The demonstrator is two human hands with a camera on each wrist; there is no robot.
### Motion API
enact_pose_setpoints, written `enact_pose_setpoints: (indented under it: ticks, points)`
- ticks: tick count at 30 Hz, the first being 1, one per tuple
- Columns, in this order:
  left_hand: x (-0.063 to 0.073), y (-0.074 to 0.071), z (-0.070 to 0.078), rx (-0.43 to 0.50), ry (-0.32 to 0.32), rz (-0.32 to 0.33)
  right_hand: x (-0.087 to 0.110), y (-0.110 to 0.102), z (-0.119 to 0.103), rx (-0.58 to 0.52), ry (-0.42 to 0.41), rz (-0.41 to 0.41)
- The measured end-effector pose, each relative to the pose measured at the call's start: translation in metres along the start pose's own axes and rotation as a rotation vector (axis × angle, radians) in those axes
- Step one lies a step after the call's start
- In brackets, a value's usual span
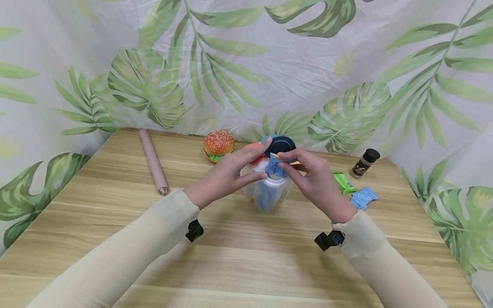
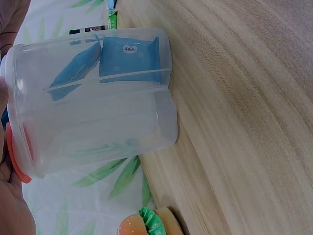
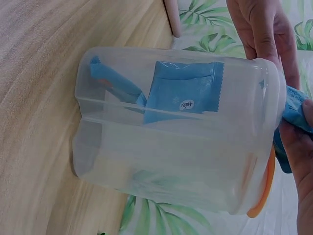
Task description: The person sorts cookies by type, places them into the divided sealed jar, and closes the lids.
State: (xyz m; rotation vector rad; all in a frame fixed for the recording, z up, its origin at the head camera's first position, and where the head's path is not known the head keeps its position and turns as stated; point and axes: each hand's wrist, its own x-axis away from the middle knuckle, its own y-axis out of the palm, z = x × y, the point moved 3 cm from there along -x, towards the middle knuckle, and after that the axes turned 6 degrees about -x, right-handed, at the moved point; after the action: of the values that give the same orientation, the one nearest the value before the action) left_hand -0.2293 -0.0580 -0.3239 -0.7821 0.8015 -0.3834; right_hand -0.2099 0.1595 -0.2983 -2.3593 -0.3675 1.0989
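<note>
A clear plastic container (image 2: 98,117) with several compartments stands on the table, its dark blue lid (image 1: 281,145) raised. An orange lid (image 3: 264,188) covers another part of its top. My left hand (image 1: 227,171) reaches across the top with fingers extended, fingertips at the raised lid and thumb by the front rim. My right hand (image 1: 313,173) pinches a blue snack packet (image 1: 274,166) between thumb and fingers, right at the open mouth. Two blue packets (image 2: 129,58) show through the wall, inside one compartment.
A toy hamburger (image 1: 218,145) sits behind the container, to the left. Further left lies a pink roll (image 1: 153,162). At right are a green packet (image 1: 343,183), blue packets (image 1: 363,197) and a black-capped seasoning jar (image 1: 364,163). A leaf-patterned cloth (image 1: 231,64) hangs behind the table.
</note>
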Motion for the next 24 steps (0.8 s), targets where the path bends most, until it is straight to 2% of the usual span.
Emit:
enact_pose_setpoints:
  ticks: [6, 24]
  points:
    - [0.0005, -0.0001, -0.0003, -0.006, -0.004, 0.001, -0.0015, 0.0029, -0.0004, -0.001, -0.019, -0.014]
    - [0.0000, 0.0004, -0.0007, -0.011, -0.005, -0.001, -0.0019, 0.0086, 0.0018, 0.001, -0.063, 0.011]
